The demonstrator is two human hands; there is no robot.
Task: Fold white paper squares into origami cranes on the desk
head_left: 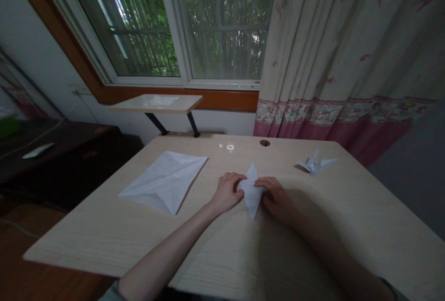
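Note:
A narrow folded white paper diamond lies on the pale wood-grain desk, pointing away and towards me. My left hand presses its left side with the fingertips, and my right hand holds its right side. Both hands grip the paper near its middle, with its tips showing above and below. To the left lies a large creased white paper sheet, opened flat. A white origami crane stands to the right, beyond my right hand.
A small shelf on dark metal legs stands behind the desk, holding white paper. The desk has a round cable hole near its far edge. A dark cabinet sits at the left, and a floral curtain hangs at the right.

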